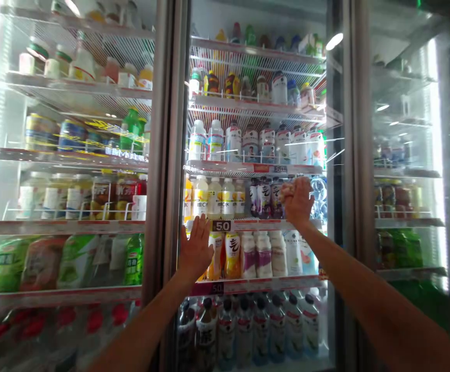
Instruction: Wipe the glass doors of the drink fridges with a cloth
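I face a tall drinks fridge with a shut glass door (256, 206). My left hand (196, 249) lies flat against the glass near the door's left edge, fingers stretched upward. My right hand (297, 199) is higher on the same pane, fingers bunched round a small crumpled cloth-like wad (287, 192) pressed to the glass. Behind the glass stand rows of bottles (248, 253) on wire shelves with red price strips (256, 225).
A second fridge door (65, 206) on the left shows more bottles and green bags. A metal door frame (165, 155) divides the two. A darker fridge section (403, 181) stands on the right behind another frame (355, 155).
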Demonstrator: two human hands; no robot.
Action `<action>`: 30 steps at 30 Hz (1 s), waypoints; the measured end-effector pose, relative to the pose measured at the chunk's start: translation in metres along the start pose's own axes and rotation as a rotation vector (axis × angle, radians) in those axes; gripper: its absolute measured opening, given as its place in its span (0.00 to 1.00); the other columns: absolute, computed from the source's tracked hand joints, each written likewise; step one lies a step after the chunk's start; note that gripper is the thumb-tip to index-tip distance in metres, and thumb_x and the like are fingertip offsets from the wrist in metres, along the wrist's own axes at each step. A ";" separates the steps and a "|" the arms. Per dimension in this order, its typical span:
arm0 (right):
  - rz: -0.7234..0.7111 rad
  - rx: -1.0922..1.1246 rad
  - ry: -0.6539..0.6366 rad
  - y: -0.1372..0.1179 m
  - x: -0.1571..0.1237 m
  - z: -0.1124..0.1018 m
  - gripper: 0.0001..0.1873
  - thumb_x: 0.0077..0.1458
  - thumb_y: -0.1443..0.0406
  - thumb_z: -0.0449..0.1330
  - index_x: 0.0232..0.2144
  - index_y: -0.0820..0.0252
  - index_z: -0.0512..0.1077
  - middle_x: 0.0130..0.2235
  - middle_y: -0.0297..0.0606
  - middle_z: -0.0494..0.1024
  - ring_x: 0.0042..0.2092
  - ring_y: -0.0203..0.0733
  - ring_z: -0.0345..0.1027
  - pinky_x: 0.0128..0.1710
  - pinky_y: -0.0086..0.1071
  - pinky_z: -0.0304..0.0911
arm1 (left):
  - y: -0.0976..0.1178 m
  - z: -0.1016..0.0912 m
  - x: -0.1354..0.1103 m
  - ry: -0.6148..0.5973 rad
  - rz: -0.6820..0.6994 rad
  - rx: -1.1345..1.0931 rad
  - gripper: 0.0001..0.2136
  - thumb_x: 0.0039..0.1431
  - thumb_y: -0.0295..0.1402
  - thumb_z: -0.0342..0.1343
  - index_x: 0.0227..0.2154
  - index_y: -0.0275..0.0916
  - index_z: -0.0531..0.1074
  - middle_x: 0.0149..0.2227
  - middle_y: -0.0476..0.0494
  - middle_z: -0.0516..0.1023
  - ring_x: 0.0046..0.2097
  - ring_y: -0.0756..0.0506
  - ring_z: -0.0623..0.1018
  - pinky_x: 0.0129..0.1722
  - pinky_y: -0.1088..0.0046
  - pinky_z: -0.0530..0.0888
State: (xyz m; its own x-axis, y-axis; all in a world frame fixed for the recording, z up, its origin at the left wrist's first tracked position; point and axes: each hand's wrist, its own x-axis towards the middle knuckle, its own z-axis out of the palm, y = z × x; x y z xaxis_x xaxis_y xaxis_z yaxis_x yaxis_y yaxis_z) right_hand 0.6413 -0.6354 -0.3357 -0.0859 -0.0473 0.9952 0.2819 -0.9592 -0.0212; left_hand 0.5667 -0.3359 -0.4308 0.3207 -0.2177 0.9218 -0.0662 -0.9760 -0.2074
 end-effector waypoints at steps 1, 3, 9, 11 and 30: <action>0.048 -0.004 0.021 -0.005 0.005 0.003 0.29 0.57 0.67 0.41 0.61 0.71 0.49 0.61 0.56 0.55 0.63 0.52 0.42 0.58 0.54 0.42 | 0.000 0.000 0.000 0.002 -0.002 0.002 0.27 0.55 0.31 0.45 0.59 0.34 0.55 0.64 0.36 0.51 0.65 0.39 0.50 0.61 0.46 0.47; -0.039 0.022 -0.033 -0.029 0.005 0.006 0.28 0.57 0.66 0.43 0.60 0.68 0.52 0.61 0.53 0.55 0.64 0.51 0.42 0.59 0.52 0.42 | 0.000 0.000 0.000 0.001 -0.004 0.004 0.26 0.55 0.31 0.44 0.59 0.33 0.55 0.64 0.37 0.51 0.65 0.39 0.50 0.61 0.47 0.47; -0.683 0.126 -0.288 -0.072 -0.005 -0.003 0.23 0.55 0.65 0.50 0.55 0.53 0.62 0.62 0.38 0.57 0.64 0.44 0.43 0.61 0.47 0.37 | -0.006 -0.011 0.006 0.026 -0.017 -0.001 0.27 0.53 0.30 0.46 0.58 0.32 0.57 0.63 0.34 0.53 0.64 0.38 0.52 0.61 0.47 0.48; -0.349 0.089 -0.152 -0.057 0.010 -0.003 0.24 0.56 0.66 0.48 0.56 0.59 0.61 0.62 0.45 0.56 0.63 0.49 0.46 0.59 0.51 0.42 | -0.010 -0.014 0.010 0.030 -0.043 0.006 0.27 0.53 0.30 0.46 0.58 0.32 0.56 0.63 0.33 0.52 0.64 0.37 0.52 0.61 0.46 0.48; -0.545 0.185 -0.318 -0.202 0.046 0.010 0.20 0.60 0.63 0.47 0.54 0.58 0.62 0.62 0.41 0.55 0.64 0.51 0.42 0.60 0.55 0.42 | -0.032 -0.029 -0.025 -0.102 0.073 0.089 0.23 0.52 0.30 0.46 0.53 0.32 0.64 0.60 0.35 0.59 0.61 0.39 0.60 0.61 0.48 0.53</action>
State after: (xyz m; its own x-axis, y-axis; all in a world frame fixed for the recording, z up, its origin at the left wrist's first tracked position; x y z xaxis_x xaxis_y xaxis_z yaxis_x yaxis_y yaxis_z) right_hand 0.5897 -0.4409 -0.2849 0.0155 0.5435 0.8393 0.4399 -0.7575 0.4824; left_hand 0.5330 -0.2992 -0.4374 0.4125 -0.2820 0.8662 -0.0108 -0.9523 -0.3049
